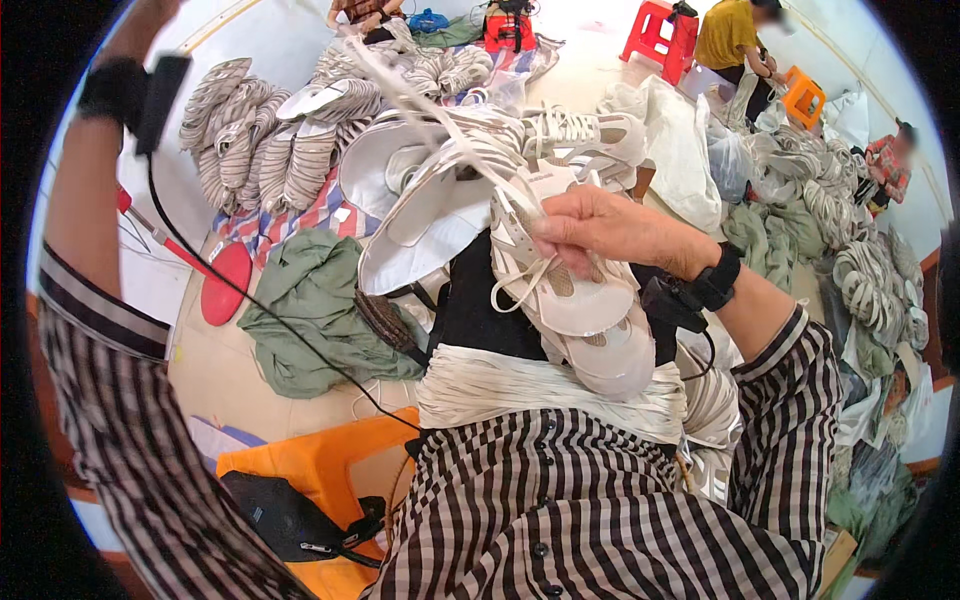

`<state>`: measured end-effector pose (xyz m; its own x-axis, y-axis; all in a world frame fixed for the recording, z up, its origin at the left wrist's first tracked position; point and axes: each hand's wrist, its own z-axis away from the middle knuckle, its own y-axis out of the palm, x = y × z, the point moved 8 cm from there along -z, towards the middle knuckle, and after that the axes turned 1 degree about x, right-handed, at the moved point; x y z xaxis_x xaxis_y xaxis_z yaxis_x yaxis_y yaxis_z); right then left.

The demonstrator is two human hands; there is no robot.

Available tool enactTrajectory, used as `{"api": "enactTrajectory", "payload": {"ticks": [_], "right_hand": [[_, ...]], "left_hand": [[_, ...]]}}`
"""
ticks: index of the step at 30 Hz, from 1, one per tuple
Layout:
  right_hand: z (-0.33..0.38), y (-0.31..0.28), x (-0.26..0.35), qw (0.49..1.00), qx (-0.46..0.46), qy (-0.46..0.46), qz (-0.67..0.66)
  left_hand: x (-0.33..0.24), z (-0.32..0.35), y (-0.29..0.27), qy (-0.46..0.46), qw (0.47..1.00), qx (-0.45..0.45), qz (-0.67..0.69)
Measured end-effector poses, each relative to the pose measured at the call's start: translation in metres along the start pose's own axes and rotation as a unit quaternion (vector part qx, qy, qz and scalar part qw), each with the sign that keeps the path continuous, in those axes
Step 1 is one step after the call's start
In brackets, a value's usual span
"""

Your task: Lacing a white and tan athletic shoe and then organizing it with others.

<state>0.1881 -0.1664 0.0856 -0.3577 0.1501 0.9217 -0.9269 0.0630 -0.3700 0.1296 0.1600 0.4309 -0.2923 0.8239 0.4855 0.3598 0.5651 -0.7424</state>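
A beige and white shoe upper (585, 300) lies over my lap on a black cloth (485, 310), its toe toward me. My right hand (600, 230) is closed, thumb and fingers pinching it at the eyelet edge. A white shoelace (503, 290) loops beside those fingers. Blurred pale lace (400, 85) stretches from the upper toward the top left. My left hand (140, 22) is raised at the upper left edge, its fingers cut off. White-lined shoe uppers (430, 245) sit just beyond. A thick bundle of white laces (550, 395) lies across my lap.
Heaped shoe uppers (240, 140) lie on a striped sheet at the back left; more piles (865, 285) line the right. A green cloth (310, 310), a red round seat (228, 284) and an orange stool (300, 450) are at left. Other people (728, 40) sit farther back. A black cable (270, 315) hangs from my left wrist.
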Motion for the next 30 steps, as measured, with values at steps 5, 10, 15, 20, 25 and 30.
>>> {"api": "enactTrajectory", "payload": {"ticks": [5,10,15,20,25,30], "right_hand": [[-0.002,-0.025,-0.003,0.995,-0.097,-0.013,-0.026],[-0.012,-0.007,0.016,0.996,-0.075,-0.055,0.016],[-0.012,-0.009,0.013,0.996,-0.069,-0.021,0.052],[-0.023,0.004,0.027,0.995,-0.058,0.002,0.084],[-0.038,0.011,0.028,0.992,-0.048,0.033,0.112],[-0.038,0.0,0.022,0.988,-0.073,0.092,0.1]], "left_hand": [[-0.244,0.11,0.015,-0.038,0.913,-0.269,0.304],[-0.444,0.207,0.047,0.233,0.805,-0.116,0.534],[-0.479,0.216,0.084,0.215,0.792,-0.092,0.564],[-0.484,0.223,0.087,0.235,0.78,-0.082,0.574],[-0.483,0.226,0.086,0.22,0.782,-0.083,0.577],[-0.488,0.226,0.09,0.214,0.765,-0.082,0.601]]}}
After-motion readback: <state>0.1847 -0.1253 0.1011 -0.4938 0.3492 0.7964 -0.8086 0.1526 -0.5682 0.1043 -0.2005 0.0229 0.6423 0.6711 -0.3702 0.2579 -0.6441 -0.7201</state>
